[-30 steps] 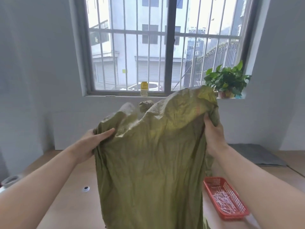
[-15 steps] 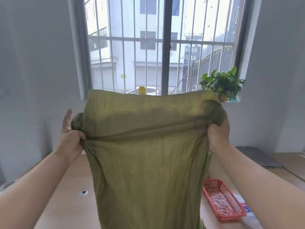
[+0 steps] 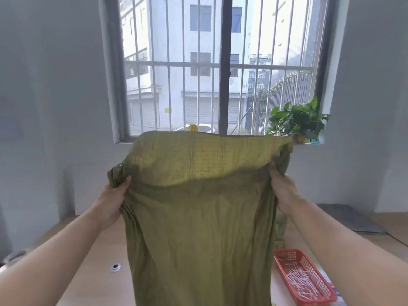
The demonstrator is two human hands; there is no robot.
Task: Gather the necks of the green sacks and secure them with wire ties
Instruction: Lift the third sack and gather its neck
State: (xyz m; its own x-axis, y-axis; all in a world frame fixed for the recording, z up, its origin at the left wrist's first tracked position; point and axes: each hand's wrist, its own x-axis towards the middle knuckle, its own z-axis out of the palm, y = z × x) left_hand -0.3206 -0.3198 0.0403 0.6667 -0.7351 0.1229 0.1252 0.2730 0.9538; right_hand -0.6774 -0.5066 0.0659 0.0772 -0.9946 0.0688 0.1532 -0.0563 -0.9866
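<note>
While hands hold sack (image 3: 198, 217), basket (image 3: 284, 256) holds ties (image 3: 302, 281).

You hold the woven green fabric sack (image 3: 198, 217) upright between your left hand (image 3: 110, 202) and right hand (image 3: 283, 191), above the pale wooden table (image 3: 88, 266). Right of it, the red plastic mesh basket (image 3: 309, 298) holds white wire ties (image 3: 301, 282). Behind, the leafy potted plant (image 3: 298, 121) sits on the windowsill.
</note>
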